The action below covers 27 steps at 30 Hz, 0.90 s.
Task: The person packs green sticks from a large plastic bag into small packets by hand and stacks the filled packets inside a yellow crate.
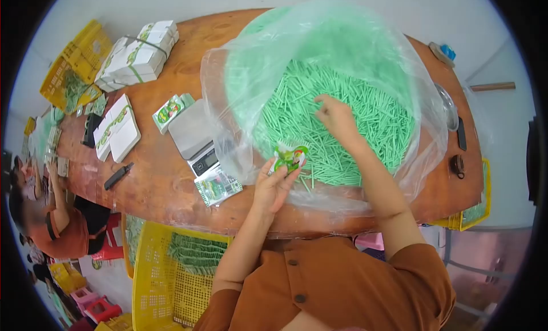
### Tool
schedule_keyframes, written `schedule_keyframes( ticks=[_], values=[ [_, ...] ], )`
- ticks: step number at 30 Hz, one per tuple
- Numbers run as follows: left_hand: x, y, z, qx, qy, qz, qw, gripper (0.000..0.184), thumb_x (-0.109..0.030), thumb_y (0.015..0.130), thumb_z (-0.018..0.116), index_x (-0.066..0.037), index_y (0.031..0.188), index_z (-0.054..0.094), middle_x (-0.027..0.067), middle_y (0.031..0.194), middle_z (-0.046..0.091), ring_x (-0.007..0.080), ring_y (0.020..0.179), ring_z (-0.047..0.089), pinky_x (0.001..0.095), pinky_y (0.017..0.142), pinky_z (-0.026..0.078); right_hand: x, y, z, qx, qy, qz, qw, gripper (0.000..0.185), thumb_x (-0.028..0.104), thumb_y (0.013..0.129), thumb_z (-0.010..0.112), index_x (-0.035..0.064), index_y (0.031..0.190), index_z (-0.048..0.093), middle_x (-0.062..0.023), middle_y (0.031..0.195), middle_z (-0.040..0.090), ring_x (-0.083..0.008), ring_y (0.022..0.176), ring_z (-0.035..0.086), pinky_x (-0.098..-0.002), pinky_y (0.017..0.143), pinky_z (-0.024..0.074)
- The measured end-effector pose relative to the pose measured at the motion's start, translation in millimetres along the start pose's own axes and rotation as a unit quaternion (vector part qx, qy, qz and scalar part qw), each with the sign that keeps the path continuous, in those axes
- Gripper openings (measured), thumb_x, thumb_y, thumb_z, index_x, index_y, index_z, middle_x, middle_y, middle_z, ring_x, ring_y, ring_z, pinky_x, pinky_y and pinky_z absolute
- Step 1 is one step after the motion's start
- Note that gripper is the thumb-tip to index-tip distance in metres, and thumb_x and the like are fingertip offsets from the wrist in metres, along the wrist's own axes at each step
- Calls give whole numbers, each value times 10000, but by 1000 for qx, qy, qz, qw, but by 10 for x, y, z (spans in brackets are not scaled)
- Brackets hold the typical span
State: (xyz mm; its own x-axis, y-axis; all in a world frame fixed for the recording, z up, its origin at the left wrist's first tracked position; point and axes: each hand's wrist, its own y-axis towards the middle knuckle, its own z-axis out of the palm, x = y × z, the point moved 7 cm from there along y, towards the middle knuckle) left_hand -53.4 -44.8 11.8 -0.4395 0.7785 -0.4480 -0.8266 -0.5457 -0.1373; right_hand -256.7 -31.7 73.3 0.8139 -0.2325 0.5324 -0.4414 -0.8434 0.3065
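My left hand (275, 185) pinches a small printed packet (290, 157) at the near edge of the green pile, with several thin green sticks showing at its top. Over the pile of green sticks (308, 102) is my right hand (337, 117), its fingers bent and pressed together; whether anything is between them is too small to tell. The sticks lie in a large clear plastic bag (422, 154) spread open on the wooden table. Left of the bag sits a digital scale (197, 131), with a filled clear packet (218, 186) by its near end.
White boxes (140, 54) and flat cartons (117, 128) lie at the left, with a black cutter (119, 175) nearer. A yellow crate (157, 274) holds green packets below the table edge. A co-worker (63, 234) is at the far left.
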Motion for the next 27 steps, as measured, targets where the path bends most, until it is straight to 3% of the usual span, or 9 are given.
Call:
schedule_keyframes(
  ticks=[3,5,6,9,14,19,21,23,27],
  values=[
    [52,21,-129,-52,5,-22,998,283,0,865,496,-3,1143,446,178,1200,502,327,1103,515,423,904,473,94,-145,-290,-61,39,20,997,209,55,731,627,27,917,535,-83,716,600,-195,639,600,-307,597,470],
    [58,86,-78,-42,15,3,999,286,-35,879,509,-16,1160,461,144,1167,530,289,1057,541,424,887,483,97,-242,-504,-111,363,124,917,166,20,735,615,40,882,539,5,687,562,-74,584,531,-227,529,418],
    [87,116,-90,-54,17,-5,998,286,-35,879,509,-16,1160,461,144,1167,530,289,1057,541,424,887,483,200,-291,-536,-107,367,137,914,166,20,735,615,40,882,539,5,687,562,-74,584,531,-227,529,418],
    [106,77,-158,-46,50,19,998,312,-82,871,538,-8,1167,469,140,1180,528,296,1064,541,404,858,511,502,-536,-546,-188,436,53,878,160,15,733,627,59,867,553,63,694,526,-2,543,414,-171,479,328],
    [38,110,-45,10,50,47,998,243,-87,870,549,-19,1102,552,111,1118,574,255,1028,563,404,851,511,646,-553,-271,-85,323,54,941,169,11,709,658,62,813,535,50,702,551,-1,503,308,-179,446,254],
    [-86,44,74,47,43,56,996,249,-94,874,548,-4,1105,571,117,1087,595,237,1011,573,382,841,514,668,-477,-544,-117,418,58,899,144,25,713,652,57,816,556,51,673,577,4,516,306,-187,449,247],
    [-88,33,147,56,47,61,995,264,-105,877,547,-4,1120,566,118,1094,593,236,1013,572,383,846,509,918,-492,-369,85,300,50,949,118,7,746,617,54,814,533,29,770,612,-3,563,348,-190,520,307],
    [-158,-35,174,59,24,80,995,272,-110,877,548,14,1118,562,124,1086,594,238,1009,573,394,857,501,959,-534,-363,118,314,44,941,111,12,735,604,37,840,574,1,764,623,-53,594,420,-222,558,350],
    [-381,-169,258,124,-11,129,984,295,-64,887,512,64,1153,512,134,1137,560,251,1053,544,408,909,467,1649,-515,-567,48,85,-274,957,160,33,673,671,23,826,625,-77,784,616,-227,693,515,-308,622,399]
  ],
)
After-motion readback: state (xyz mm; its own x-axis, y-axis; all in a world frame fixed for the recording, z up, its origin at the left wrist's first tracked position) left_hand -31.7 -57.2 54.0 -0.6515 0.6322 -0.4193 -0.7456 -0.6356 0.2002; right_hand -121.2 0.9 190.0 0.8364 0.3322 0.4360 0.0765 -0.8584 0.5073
